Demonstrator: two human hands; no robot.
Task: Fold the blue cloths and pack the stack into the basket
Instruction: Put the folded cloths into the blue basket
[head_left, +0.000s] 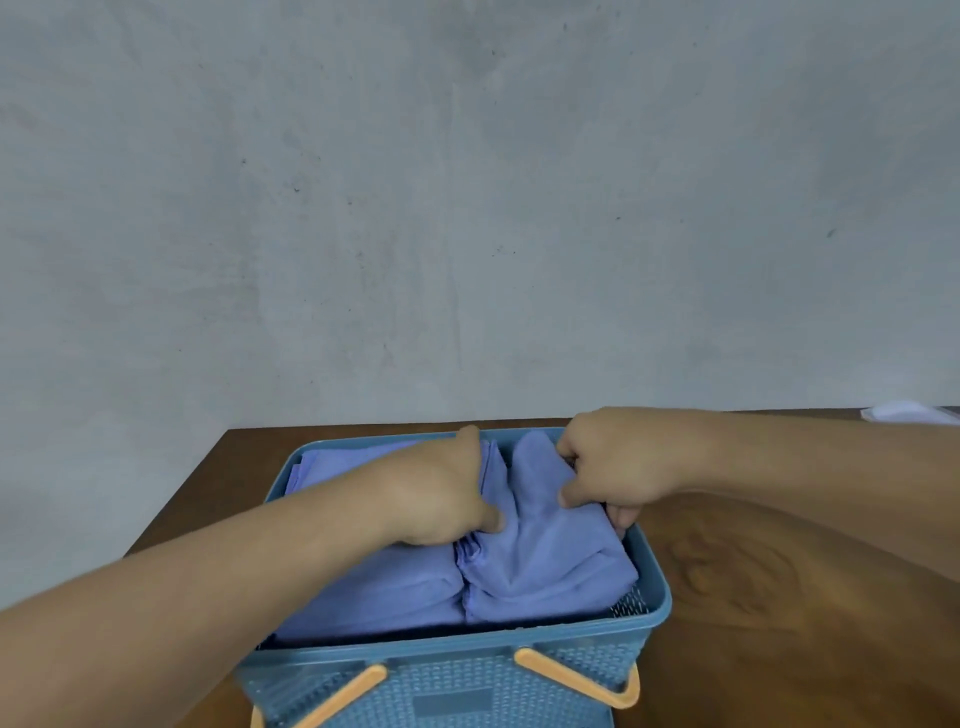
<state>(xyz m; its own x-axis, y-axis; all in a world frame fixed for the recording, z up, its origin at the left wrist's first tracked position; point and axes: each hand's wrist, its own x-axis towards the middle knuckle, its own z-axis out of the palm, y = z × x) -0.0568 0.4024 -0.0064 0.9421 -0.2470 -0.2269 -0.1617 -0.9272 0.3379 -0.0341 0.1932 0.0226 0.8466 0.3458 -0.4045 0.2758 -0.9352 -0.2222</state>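
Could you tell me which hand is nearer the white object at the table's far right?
Right. The right hand grips cloth by the basket's right wall, left of the white object; the left hand is farther left.

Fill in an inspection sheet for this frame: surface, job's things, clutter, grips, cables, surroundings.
Surface: brown wooden table; the basket stands on it.
Job's things: folded blue cloths lie in two piles side by side inside the blue basket; the right pile is rumpled on top. The orange handles hang down the near wall.
Clutter: white object at the far right, too cut off to identify.
Grips: left hand curls into the cloths between the piles; right hand pinches the right pile.
Cables: nothing seen.
Surroundings: plain grey wall behind the table.
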